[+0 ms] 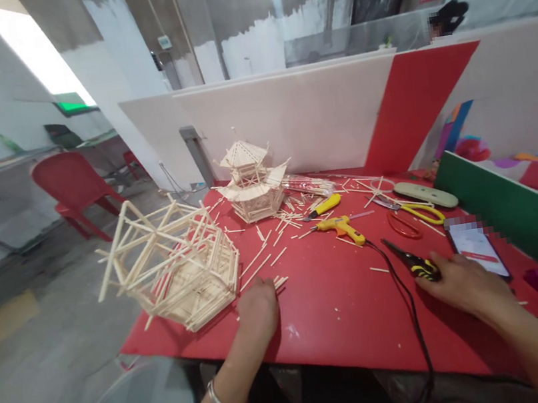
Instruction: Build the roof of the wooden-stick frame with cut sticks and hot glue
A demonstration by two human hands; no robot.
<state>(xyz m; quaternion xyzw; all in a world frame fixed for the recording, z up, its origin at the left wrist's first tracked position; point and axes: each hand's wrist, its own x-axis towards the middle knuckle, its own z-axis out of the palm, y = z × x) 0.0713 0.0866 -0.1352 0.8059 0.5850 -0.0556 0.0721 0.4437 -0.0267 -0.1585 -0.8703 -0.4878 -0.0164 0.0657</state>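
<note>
My left hand (259,309) is closed around a few short wooden sticks (281,284), whose ends poke out on its right side. Close by on its left stands an open frame of glued wooden sticks (182,265) with a hexagonal-looking base. My right hand (463,280) grips the handles of black-and-yellow pliers (412,261), with the jaws pointing away to the upper left. Just beyond the right hand lies a phone (478,248) with its screen lit. A yellow glue gun (341,226) rests mid-table between the hands.
A small stick pagoda (250,184) stands at the back among loose sticks. Yellow-handled scissors (419,211), a yellow utility knife (325,205) and a black cord (408,302) lie on the red table (339,332). A green board (513,212) edges the right side.
</note>
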